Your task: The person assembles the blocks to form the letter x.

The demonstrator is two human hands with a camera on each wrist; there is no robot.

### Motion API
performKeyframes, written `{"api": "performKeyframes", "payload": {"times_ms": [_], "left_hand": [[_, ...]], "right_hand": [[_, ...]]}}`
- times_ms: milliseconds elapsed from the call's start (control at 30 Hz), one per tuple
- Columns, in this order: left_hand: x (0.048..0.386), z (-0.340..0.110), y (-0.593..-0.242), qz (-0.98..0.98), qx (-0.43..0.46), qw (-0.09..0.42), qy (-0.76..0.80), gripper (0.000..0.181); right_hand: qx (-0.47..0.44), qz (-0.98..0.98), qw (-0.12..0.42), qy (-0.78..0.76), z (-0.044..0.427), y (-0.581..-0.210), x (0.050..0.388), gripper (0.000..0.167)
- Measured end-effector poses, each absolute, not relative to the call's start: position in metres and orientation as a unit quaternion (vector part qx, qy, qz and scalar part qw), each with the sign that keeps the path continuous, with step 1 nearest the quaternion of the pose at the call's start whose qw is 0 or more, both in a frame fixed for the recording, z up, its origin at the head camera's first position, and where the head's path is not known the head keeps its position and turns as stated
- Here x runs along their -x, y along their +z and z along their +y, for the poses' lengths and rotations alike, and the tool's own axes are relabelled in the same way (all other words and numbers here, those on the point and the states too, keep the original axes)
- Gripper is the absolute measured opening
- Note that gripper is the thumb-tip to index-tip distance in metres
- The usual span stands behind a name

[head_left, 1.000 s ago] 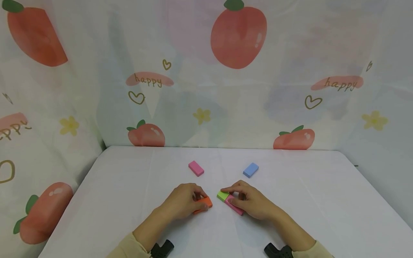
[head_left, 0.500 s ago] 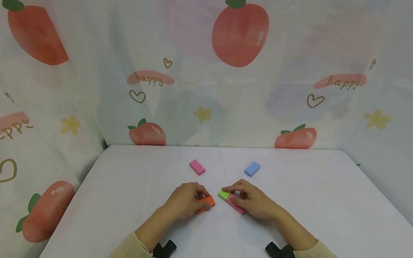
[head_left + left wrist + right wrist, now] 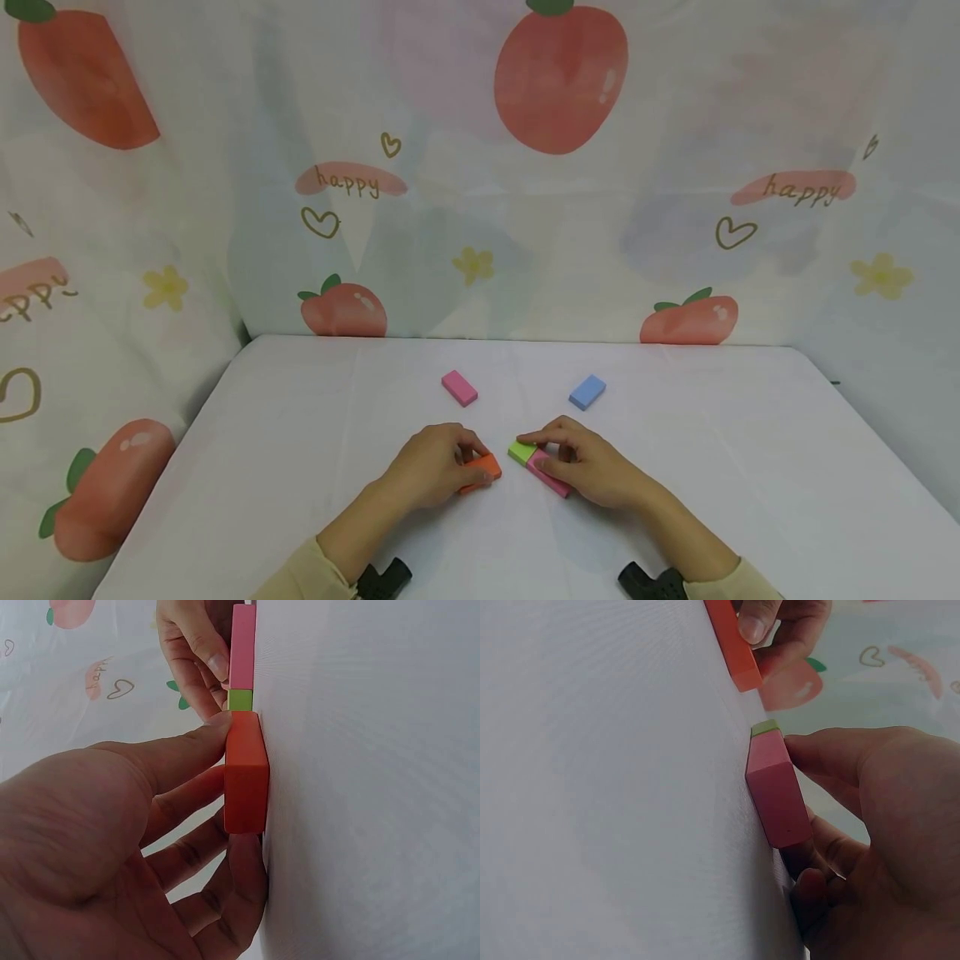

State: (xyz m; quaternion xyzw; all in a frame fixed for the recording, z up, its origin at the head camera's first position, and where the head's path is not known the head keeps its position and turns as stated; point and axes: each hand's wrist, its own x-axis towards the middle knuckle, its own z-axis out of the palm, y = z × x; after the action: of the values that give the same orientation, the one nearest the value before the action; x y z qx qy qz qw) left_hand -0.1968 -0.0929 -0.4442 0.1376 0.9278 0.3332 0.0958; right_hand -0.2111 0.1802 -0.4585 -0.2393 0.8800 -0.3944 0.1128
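Observation:
My left hand (image 3: pixel 433 467) grips an orange block (image 3: pixel 247 776) between thumb and fingers, low on the white table. To its right my right hand (image 3: pixel 594 462) holds a pink block (image 3: pixel 780 799), thumb along the near side. A smaller lime-green block (image 3: pixel 522 452) meets the pink block's far-left end, and the right index fingertip rests at it. In the head view a narrow gap shows between the orange block's right end and the green block. Part of the orange block is hidden behind the left thumb, and the right hand covers part of the pink one.
Farther back on the table lie another pink block (image 3: pixel 460 388), left of centre, and a blue block (image 3: pixel 587 392), right of centre. A printed cloth backdrop (image 3: pixel 420 250) rises behind the table's back edge (image 3: pixel 517 340). Black wrist devices (image 3: pixel 384 578) show at the bottom.
My left hand has shifted slightly right with the orange block, narrowing the gap to the green block. The right hand keeps nearly the same place. The head view has tilted slightly.

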Motion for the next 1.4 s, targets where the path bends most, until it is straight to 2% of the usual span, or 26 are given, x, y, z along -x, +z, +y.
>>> {"api": "performKeyframes", "payload": {"times_ms": [867,1400], "left_hand": [[0.1924,-0.0869,-0.4414,0.932,-0.134,0.083,0.326,0.027],[0.1963,-0.0909,-0.4492,0.929,-0.161,0.074,0.325,0.024]], "right_hand": [[0.244,0.879,0.106,-0.396,0.1814,-0.4583,0.2125,0.033],[0.245,0.879,0.107,-0.395,0.1816,-0.4598,0.2115,0.032]]}}
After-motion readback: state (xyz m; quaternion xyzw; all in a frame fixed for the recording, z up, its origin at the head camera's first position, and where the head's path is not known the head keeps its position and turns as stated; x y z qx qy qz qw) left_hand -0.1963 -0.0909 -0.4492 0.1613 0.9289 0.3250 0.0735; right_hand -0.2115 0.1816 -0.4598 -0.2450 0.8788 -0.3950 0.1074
